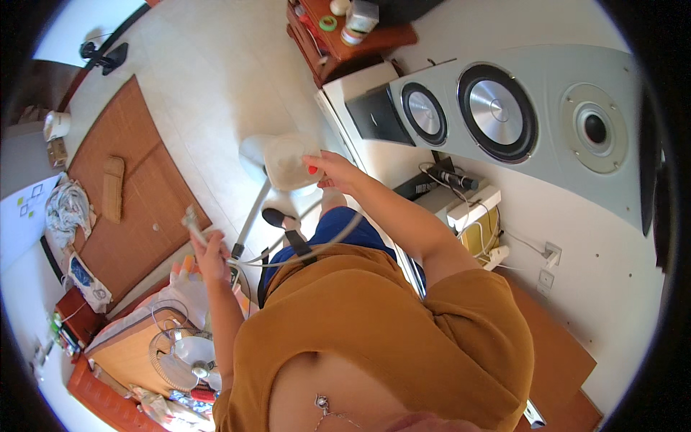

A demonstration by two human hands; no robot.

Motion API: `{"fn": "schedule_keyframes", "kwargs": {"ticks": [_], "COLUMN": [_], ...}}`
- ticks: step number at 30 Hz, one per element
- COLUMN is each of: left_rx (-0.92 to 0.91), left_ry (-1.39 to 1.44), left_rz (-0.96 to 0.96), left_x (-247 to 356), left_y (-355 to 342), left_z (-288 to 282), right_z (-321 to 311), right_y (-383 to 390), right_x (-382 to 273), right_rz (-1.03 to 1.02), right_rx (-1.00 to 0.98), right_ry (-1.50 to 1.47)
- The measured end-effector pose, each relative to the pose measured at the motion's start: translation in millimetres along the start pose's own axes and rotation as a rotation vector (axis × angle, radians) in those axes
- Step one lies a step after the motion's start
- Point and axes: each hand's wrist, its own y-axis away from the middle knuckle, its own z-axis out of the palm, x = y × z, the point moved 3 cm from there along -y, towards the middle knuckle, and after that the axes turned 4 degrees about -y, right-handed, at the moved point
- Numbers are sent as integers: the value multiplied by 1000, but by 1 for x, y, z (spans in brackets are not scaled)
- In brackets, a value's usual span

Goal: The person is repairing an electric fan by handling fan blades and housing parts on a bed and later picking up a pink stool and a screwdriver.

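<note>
My right hand (332, 173) grips a shallow, whitish square plastic container (282, 164) by its right edge, with the fingers bent over the rim. My left hand (209, 253) is off to the left, closed round the handle of a pale brush-like tool (191, 219). Motion blurs its tip, so its exact kind is unclear. The tool and the container are well apart. Below the container, partly covered by it, shows a pale stool-like object (252, 155). A grey cable (338, 241) loops in front of my waist.
A tall grey speaker (554, 119) stands close on my right, above a white power strip (473, 207) and tangled cables. On the left lies a brown mat (129, 194). An electric fan (188, 356) is at the lower left. A wooden cabinet (331, 43) is ahead.
</note>
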Motion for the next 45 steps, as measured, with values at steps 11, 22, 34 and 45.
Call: {"fn": "schedule_keyframes", "kwargs": {"ticks": [11, 22, 34, 45], "left_rx": [189, 285, 316, 228], "left_ry": [-663, -493, -374, -335], "left_rz": [-14, -414, -505, -209], "left_x": [-68, -127, -164, -124], "left_y": [28, 22, 16, -1], "left_z": [44, 94, 117, 103], "right_z": [-140, -238, -298, -79], "right_y": [-189, -366, -422, -219], "right_x": [56, -36, -55, 28], "right_rz": [28, -54, -218, 29], "right_rx": [441, 661, 865, -185], "right_ry": [-643, -1004, -1293, 350]}}
